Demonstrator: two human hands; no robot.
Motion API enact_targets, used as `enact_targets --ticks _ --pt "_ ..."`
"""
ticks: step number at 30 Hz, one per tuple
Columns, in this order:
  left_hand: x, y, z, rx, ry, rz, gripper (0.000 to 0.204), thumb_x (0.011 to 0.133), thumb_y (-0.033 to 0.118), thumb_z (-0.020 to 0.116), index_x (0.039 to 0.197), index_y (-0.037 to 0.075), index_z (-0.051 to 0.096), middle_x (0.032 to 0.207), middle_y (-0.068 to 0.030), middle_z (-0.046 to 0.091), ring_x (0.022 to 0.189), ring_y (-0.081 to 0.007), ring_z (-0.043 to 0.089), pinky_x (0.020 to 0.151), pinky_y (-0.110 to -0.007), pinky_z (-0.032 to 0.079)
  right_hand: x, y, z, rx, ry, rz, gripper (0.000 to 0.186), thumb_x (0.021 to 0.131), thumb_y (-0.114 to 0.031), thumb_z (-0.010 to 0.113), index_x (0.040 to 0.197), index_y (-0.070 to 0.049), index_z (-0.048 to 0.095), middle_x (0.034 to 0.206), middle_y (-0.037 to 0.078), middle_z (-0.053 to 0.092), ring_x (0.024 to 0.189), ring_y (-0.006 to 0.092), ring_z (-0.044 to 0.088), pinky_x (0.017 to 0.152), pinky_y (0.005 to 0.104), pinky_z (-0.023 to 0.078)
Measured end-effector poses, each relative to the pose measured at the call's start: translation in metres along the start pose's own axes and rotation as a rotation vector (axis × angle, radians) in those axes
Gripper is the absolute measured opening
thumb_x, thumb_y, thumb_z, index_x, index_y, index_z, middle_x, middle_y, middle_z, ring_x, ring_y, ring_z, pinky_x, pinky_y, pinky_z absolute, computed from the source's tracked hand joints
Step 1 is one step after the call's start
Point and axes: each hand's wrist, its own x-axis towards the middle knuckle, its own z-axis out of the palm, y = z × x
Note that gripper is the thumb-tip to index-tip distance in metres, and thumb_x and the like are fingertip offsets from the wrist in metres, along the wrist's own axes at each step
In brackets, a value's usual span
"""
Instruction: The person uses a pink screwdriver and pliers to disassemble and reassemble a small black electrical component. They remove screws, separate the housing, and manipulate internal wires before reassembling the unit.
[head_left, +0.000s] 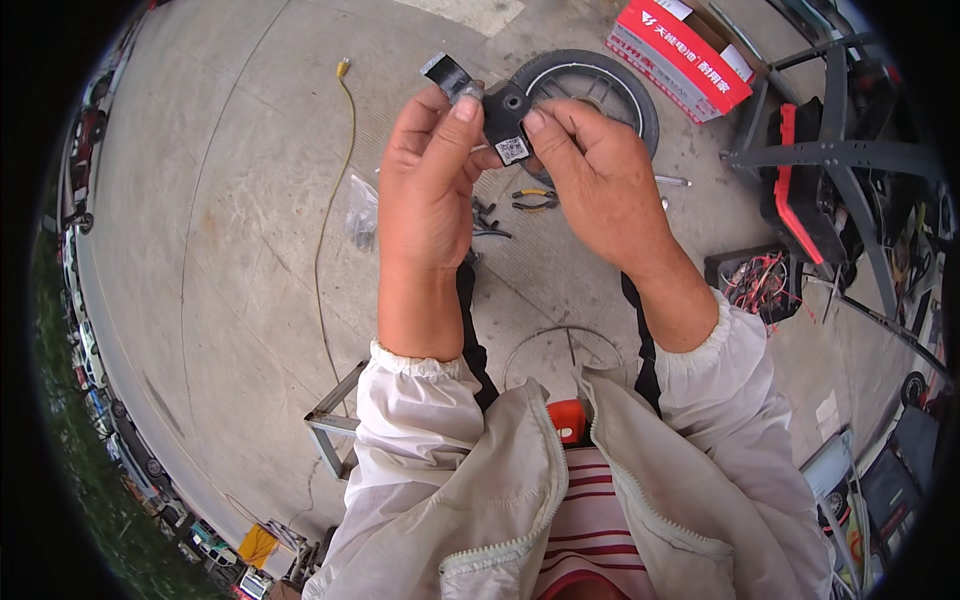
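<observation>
A flat black part (505,118) is raised in front of me, with a round hole near its top and a small square white label with a printed pattern on its lower corner. My left hand (428,190) pinches its left side between thumb and fingers. At the same height, my right hand (602,172) grips the right edge, thumb in front. A curved, shiny dark strip (447,74) sticks up beyond the left thumb; I cannot tell whether it is joined to the black part. Fingers and thumbs cover some of the part's edges.
Beyond my hands a spoked wheel with its tyre (649,118) lies on concrete, near yellow-handled pliers (535,200) and a clear plastic bag (362,214). A red-and-white box (680,62), a metal frame (850,155) and a crate of wires (762,280) stand right. A yellow cord (329,220) runs left.
</observation>
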Motion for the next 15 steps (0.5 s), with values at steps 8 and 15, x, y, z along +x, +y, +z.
enact_targets --ticks 8,15 --pt "0.002 0.003 0.002 0.004 0.064 -0.014 0.024 0.096 0.019 0.063 0.113 0.002 0.061 0.093 -0.0034 0.069 0.08 -0.0101 0.064 0.07 -0.026 0.053 -0.002 -0.008 0.001 -0.053 -0.018 0.017 0.027 0.097 -0.024 0.058 0.093 0.002 0.063 0.064 0.013 0.058 0.055 0.0213 0.052 0.055 0.0351 0.043" --pt "0.001 0.004 0.001 0.009 0.067 -0.034 0.027 0.097 0.018 0.06 0.117 0.001 0.061 0.094 -0.0043 0.069 0.082 -0.0106 0.065 0.072 -0.027 0.054 -0.002 -0.014 -0.001 -0.133 -0.039 0.033 0.027 0.095 -0.027 0.061 0.093 0.0 0.065 0.066 0.013 0.061 0.057 0.0239 0.058 0.056 0.0368 0.045"
